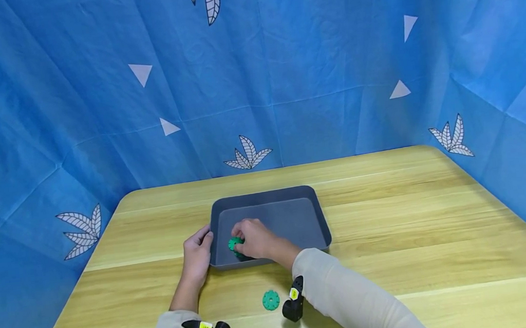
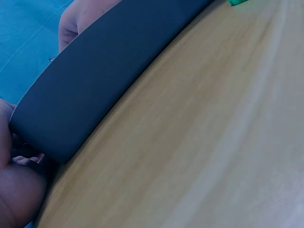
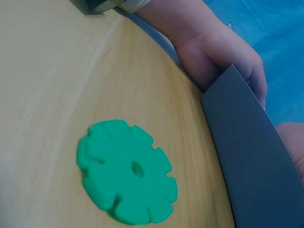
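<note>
Grey tray on wooden table, both hands at its near-left corner.

Left hand grips the tray's left near corner, thumb hooked over the rim, fingers along the outer wall; the left wrist view shows only that dark wall and bare wood. Right hand reaches over the near rim, fingers curled round a green notched disc low inside the tray. Second green disc lies flat on the table, in front of the tray near the right forearm. Blue patterned cloth hangs behind.
</note>
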Demonstrator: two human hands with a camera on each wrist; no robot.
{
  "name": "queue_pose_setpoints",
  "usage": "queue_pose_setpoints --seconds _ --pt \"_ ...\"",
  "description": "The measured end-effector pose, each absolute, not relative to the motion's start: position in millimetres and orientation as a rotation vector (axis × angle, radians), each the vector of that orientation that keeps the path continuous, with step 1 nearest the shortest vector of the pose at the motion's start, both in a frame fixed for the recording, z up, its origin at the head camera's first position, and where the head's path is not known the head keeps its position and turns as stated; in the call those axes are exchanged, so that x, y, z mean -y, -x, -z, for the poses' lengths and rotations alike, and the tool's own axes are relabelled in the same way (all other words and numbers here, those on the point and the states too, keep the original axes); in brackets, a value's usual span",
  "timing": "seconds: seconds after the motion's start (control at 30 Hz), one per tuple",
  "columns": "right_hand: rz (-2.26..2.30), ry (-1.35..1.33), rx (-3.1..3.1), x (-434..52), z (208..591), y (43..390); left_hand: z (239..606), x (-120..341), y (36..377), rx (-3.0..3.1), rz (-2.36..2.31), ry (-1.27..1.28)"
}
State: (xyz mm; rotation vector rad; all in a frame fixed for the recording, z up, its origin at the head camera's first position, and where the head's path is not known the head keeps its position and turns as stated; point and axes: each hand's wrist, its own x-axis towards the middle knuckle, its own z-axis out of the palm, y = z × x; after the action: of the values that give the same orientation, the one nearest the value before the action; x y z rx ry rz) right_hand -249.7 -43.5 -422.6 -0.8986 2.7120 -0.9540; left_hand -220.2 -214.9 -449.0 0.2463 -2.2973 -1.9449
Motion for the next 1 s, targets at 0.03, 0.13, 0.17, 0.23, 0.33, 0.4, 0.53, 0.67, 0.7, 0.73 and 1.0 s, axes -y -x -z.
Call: queue_pose_setpoints --seconds 0.03,0.13,0.17,0.23,0.33,0.4,0.53,0.67,0.7,0.73,1.0 --pt "0.949 0.901 -2.718 43 423 250 449 215 220 2.297 1.949 -0.245" --pt "0.953 0.911 -2.729 41 423 250 449 215 221 2.299 1.951 -0.244" --pt "0.955 0.908 -2.729 40 423 250 449 215 221 2.298 1.952 -0.242" --pt "0.966 0.906 -2.730 38 422 250 449 215 221 2.296 1.949 -0.237" --pt "0.998 0.918 -2.720 32 420 247 450 214 221 2.294 1.951 -0.228" --pt "1.031 0.931 -2.705 27 418 243 450 214 220 2.293 1.953 -0.230" --pt "1.099 0.970 -2.689 15 414 236 451 213 217 2.296 1.959 -0.239" --pt "1.160 1.001 -2.686 5 411 230 450 213 216 2.292 1.961 -0.244" --pt "1.169 1.008 -2.685 2 410 229 450 214 216 2.292 1.960 -0.247" --pt "1.182 1.006 -2.678 0 408 227 450 214 216 2.290 1.959 -0.248" --pt "1.282 0.989 -2.638 -22 402 205 448 213 218 2.304 1.934 -0.237"
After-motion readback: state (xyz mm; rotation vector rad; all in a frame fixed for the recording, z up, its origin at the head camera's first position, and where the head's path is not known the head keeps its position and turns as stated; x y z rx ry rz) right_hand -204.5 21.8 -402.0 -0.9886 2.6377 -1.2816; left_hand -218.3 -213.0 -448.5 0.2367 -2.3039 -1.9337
